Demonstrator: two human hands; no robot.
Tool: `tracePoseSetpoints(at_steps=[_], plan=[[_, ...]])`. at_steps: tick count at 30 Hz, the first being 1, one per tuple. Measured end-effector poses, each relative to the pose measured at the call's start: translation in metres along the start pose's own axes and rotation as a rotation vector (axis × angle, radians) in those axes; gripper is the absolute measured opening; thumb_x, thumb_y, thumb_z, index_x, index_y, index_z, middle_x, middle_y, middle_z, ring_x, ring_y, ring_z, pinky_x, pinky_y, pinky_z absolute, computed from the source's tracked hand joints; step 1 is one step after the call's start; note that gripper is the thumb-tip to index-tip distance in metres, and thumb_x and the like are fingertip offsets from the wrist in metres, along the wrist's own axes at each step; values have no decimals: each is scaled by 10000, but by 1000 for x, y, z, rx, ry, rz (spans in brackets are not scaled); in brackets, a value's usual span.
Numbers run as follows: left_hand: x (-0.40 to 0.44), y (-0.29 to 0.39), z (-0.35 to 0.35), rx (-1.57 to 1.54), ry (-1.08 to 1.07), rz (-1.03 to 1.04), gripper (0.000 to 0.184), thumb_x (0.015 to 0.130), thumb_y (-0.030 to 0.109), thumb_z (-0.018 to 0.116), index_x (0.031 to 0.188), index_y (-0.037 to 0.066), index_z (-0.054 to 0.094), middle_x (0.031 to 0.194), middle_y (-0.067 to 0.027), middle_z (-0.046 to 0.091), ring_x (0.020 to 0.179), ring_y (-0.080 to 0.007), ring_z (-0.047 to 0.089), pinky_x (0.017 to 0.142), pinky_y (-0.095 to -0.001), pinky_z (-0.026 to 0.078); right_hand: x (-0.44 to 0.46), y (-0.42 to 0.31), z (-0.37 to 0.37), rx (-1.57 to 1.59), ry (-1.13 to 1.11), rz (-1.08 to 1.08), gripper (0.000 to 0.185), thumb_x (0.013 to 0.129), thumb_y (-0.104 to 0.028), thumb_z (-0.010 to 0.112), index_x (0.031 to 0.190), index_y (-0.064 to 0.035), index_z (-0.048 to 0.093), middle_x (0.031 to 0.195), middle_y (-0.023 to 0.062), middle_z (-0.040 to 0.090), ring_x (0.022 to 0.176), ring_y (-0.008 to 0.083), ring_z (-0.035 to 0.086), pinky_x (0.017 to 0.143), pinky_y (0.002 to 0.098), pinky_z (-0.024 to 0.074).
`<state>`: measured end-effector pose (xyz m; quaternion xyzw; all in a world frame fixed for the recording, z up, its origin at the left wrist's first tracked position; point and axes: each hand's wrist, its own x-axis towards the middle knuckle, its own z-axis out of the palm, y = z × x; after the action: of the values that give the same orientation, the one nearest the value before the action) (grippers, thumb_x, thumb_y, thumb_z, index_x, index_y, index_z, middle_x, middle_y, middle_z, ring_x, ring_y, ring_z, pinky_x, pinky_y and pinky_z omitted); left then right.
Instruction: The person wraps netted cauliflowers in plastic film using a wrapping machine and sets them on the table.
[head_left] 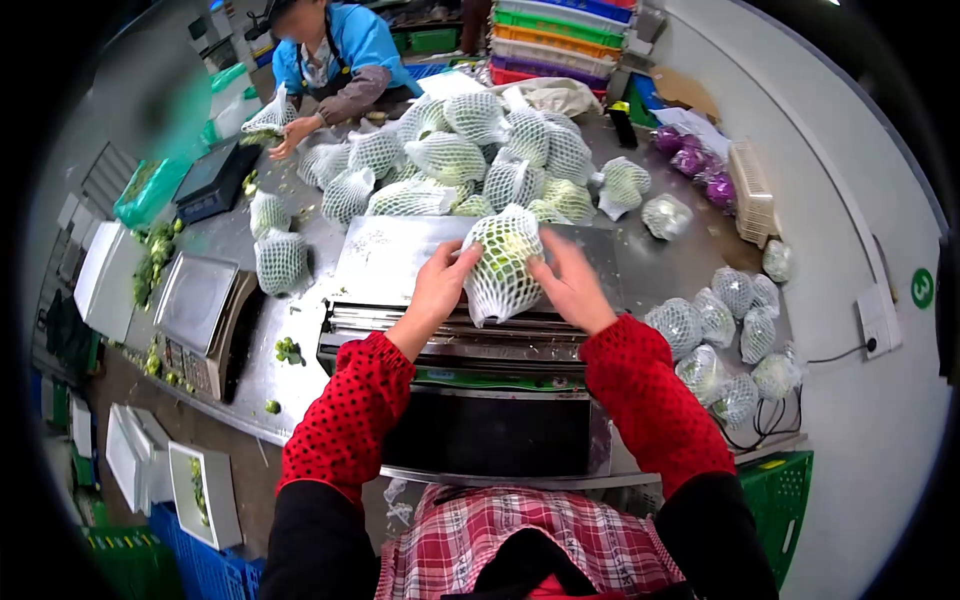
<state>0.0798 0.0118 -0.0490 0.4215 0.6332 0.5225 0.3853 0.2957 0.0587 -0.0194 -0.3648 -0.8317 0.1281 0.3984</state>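
Observation:
A pale green cabbage [505, 262] in a white foam net is held between my two hands, above a metal wrapping machine [450, 335] with rollers. My left hand [440, 290] grips its left side, thumb on the net. My right hand [575, 282], slightly blurred, presses its right side with thumb and fingers. Just behind, a big pile of netted cabbages [445, 160] covers the middle of the steel table [300, 330]. The cabbage's underside is hidden.
At left are a scale [200, 310] and a second, dark scale [210, 180]. Several film-wrapped, netted vegetables [715, 318] lie at right, near purple wrapped ones [690, 160] and a beige basket [750, 190]. A co-worker [345, 60] handles a netted item across the table. Stacked crates [560, 40] stand behind.

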Motion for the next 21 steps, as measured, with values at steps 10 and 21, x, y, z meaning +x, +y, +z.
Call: tracePoseSetpoints(at_steps=[10,21], plan=[[15,-16,-38,303,-28,10,645,914,522,556,1092,-98,586,840,-189,661,724,-201,671,613,-330,529,11,-1,24,248,-198,165,596,929,-422,544,1308,37,503,1300,227,544,1190,379,519,1011,401,386],[-65,5,-96,1282,-129,73,503,794,516,646,616,48,694,593,-166,629,576,-322,644,564,-413,513,-74,18,-64,-494,-536,549,484,772,-491,660,653,-23,693,648,208,629,639,385,633,619,474,497]])
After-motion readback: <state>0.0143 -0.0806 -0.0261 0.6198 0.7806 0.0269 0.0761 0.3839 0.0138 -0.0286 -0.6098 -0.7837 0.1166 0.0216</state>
